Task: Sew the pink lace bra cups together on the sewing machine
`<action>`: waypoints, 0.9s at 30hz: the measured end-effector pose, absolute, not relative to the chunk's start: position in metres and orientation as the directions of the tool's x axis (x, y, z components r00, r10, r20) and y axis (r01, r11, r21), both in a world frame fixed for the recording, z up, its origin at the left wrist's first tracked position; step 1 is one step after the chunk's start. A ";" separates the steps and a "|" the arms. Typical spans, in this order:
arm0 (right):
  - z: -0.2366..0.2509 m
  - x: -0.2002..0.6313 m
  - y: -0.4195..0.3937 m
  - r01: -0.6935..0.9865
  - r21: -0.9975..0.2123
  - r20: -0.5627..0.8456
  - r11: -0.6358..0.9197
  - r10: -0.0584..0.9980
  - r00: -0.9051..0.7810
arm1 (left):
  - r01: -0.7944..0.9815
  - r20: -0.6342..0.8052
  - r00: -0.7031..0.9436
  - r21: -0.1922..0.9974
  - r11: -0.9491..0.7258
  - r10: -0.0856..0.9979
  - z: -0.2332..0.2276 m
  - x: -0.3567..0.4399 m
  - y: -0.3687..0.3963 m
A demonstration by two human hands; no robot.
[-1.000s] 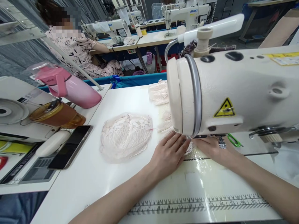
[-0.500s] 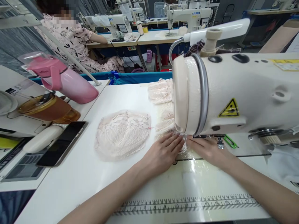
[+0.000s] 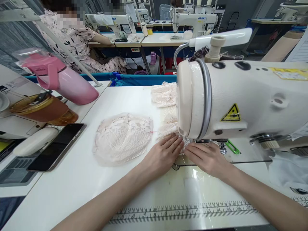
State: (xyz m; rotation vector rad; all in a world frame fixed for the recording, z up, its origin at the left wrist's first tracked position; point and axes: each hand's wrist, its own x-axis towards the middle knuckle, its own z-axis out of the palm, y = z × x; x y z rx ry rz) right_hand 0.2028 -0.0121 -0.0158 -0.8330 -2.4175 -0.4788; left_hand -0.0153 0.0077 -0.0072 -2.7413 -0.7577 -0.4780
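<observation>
My left hand lies flat, fingers stretched out, on a strip of pale lace beside the sewing machine head. From the other side my right hand rests on the same lace with its fingers extended and close together. The machine head hides the needle area and part of the lace. Behind my left fingertips, gathered pale lace pieces run back along the table and partly under the machine. A rounded lace piece with reddish thread marks lies on the white table, left of my left hand.
Green thread snips lie right of my right hand. At left are a phone, a brown cup and a pink bottle. A printed ruler runs along the front edge. A person sits beyond.
The whole view has shifted slightly. My right hand has drawn a little toward me, its fingertips nearer my left hand; more lace shows between the hands. The rounded lace piece stays put.
</observation>
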 end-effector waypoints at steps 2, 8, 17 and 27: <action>-0.015 0.202 -0.012 0.648 0.142 0.582 0.748 0.467 -0.666 | 0.544 0.373 0.808 -0.177 -0.820 0.456 -0.008 -0.014 0.007; -0.012 0.203 -0.013 0.670 0.159 0.575 0.725 0.483 -0.660 | 0.579 0.376 0.792 -0.207 -0.789 0.482 -0.013 -0.010 0.003; -0.015 0.215 -0.013 0.665 0.210 0.439 0.717 0.538 -0.719 | 0.659 0.407 0.729 -0.197 -0.726 0.551 -0.010 0.000 -0.005; -0.020 0.224 -0.014 0.773 0.301 0.389 0.558 0.668 -0.634 | 0.659 0.419 0.727 -0.204 -0.724 0.544 -0.009 0.000 -0.007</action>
